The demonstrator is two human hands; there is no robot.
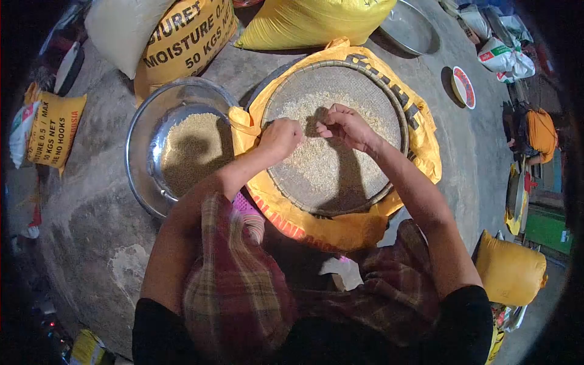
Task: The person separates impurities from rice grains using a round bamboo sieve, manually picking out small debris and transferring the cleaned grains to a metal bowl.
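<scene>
Both hands curled over grain (316,164) mid-tray (389,103): left hand (281,137) fisted, right hand (344,125) pinching; contents hidden, cannot tell. Bowl (137,152) beside, left.

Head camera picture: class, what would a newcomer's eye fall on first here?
The round woven tray of grain at centre, lying on a yellow sack, with the left hand and right hand closed over the grain. To its left a steel basin also holds grain; printed yellow sacks lie behind.
</scene>
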